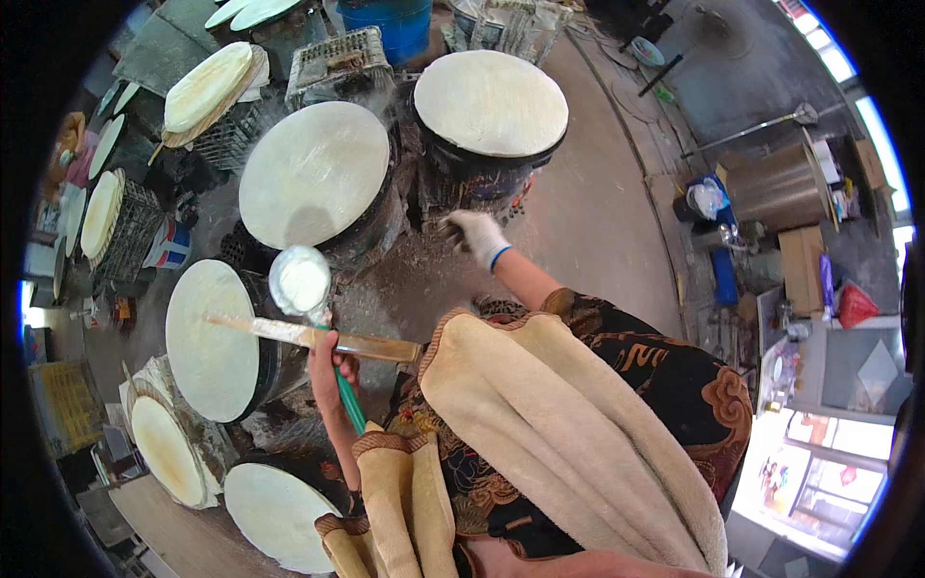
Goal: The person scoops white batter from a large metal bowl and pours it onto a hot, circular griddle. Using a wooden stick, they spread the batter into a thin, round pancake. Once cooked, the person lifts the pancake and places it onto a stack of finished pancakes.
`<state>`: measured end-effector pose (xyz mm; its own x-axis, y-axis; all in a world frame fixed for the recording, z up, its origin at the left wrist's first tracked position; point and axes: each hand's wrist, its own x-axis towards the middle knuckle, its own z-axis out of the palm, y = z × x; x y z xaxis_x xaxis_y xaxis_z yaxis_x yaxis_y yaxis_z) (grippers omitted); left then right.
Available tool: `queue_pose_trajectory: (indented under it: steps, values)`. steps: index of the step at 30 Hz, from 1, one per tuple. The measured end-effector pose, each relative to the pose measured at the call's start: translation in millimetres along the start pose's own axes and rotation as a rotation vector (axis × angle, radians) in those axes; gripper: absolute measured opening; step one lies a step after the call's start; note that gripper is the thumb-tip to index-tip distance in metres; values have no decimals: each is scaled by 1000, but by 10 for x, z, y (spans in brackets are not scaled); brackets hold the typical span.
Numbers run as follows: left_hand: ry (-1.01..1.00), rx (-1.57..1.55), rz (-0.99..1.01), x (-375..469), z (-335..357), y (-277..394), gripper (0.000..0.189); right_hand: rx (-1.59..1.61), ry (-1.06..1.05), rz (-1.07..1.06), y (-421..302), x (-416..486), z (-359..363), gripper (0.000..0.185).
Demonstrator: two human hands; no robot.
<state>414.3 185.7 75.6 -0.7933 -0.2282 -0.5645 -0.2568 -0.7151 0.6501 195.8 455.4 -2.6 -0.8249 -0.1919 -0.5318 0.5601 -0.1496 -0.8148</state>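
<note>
My bare left hand point(334, 368) grips a ladle with a green handle point(350, 401) together with a flat wooden spreader point(289, 332). White batter fills the ladle's bowl point(300, 280), and a pale coating covers part of the spreader. Beyond the ladle lies a round griddle point(316, 173) spread with a white, slightly steaming sheet of batter. The spreader's far end overlaps a second coated griddle point(211, 339) in view; I cannot tell whether they touch. My right hand point(477, 235), in a white glove with dark fingers, hangs over the floor near a third coated griddle point(491, 102). Nothing shows in it.
Another coated griddle point(278, 516) stands at lower left. Stacked pale flatbreads lie on a round support point(168, 451), a basket point(105, 213) and a crate at upper left point(209, 87). A blue bucket point(386, 25) stands at the back. Brown floor point(589, 195) stretches rightward.
</note>
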Motion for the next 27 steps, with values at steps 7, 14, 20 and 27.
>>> queue_pose_trajectory:
  steps: [7, 14, 20, 27]
  values:
    - [179, -224, 108, -90, 339, -482, 28, 447, 514, 171, -58, 1548, -1605, 18]
    - [308, -291, 125, -100, 1306, -669, 39, 823, 468, 370, -578, 1432, -1921, 13]
    - [336, -391, 176, -275, 1744, -629, 40, 108, 368, 95, -526, 2300, -3090, 23]
    - [710, -251, 209, -712, 1627, -928, 25, -137, 26, 116, -2305, 2517, -2861, 36]
